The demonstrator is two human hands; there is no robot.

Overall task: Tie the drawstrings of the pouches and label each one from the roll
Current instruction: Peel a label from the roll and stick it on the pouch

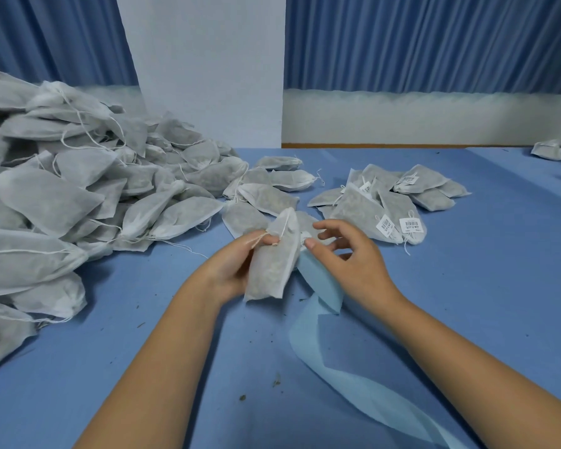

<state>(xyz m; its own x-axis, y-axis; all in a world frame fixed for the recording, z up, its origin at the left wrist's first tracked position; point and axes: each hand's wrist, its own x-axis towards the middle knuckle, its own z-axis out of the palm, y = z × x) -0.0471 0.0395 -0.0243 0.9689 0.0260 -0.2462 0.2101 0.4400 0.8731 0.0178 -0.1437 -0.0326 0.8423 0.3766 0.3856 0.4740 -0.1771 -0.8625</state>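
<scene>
Pouches [78, 189] lie heaped on the blue worktop [143, 367] from 8 to 11 o'clock. A smaller labelled batch [402, 202] sits at 1 o'clock. A pale blue strip [353, 384] trails toward 5 o'clock. At centre the left hand [230, 264] grips one pouch [272, 267], its drawstring [256, 241] looped over the fingers. The right hand [357, 264] is loosely spread, its thumb touching a white label [304, 237] at the pouch's edge.

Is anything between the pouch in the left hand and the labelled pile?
The right hand hovers between the pouch and the labelled pile, over the blue backing strip lying on the table.
</scene>
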